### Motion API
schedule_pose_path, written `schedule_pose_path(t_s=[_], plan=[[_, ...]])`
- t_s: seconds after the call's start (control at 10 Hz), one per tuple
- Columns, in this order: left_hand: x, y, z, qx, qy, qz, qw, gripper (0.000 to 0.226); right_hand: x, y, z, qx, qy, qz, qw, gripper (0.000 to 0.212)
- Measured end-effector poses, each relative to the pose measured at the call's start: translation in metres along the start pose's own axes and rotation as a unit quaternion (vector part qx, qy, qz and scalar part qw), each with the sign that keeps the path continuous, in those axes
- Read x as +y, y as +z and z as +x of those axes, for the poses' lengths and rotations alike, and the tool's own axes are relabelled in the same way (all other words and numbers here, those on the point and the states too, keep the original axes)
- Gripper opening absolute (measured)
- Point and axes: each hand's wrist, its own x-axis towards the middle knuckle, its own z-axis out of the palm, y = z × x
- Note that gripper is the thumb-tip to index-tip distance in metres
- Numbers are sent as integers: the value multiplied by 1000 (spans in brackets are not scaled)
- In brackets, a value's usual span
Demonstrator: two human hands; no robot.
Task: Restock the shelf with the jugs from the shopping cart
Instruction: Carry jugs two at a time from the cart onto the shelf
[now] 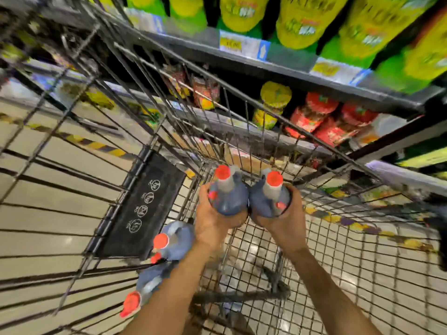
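Two jugs are lifted near the cart's (338,274) far end. Our left hand (212,218) curls round the left jug (228,199) and our right hand (285,221) round the right jug (268,199), the bodies touching. Two spare jugs (174,240) lie along its left wall. We should raise both above the rim, caps upward, then turn to the shelf (285,59).

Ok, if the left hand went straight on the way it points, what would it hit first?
Most likely the cart's wire front wall, just beyond the jug that the left hand grips. The shelf stands behind that wall. Blur makes depth uncertain.
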Motion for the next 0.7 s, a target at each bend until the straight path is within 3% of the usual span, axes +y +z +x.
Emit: schedule_pose_path(t_s=[0.1, 0.2, 0.3, 0.4, 0.5, 0.6, 0.7], plan=[[54, 0, -35, -28, 8, 54, 998, 10, -40, -25, -17, 2, -3, 46, 999, 75], [76, -7, -50, -74, 54, 91, 992, 33, -77, -46, -32, -24, -26, 85, 996, 78], [99, -16, -76, -98, 95, 66, 988, 32, -121, -59, -59, -10, -50, 111, 993, 72], [110, -34, -102, -98, 65, 55, 992, 69, -158, -59, -84, 1, -93, 118, 989, 70], [146, -47, -136, -88, 133, 60, 985, 86, -194, -62, -112, 34, -104, 99, 989, 84], [177, -62, -176, -93, 193, 75, 974, 102, -220, -72, -149, 56, -123, 77, 988, 79], [203, -75, -215, -114, 228, 63, 965, 94, -254, -82, -198, 101, -162, 80, 978, 50]])
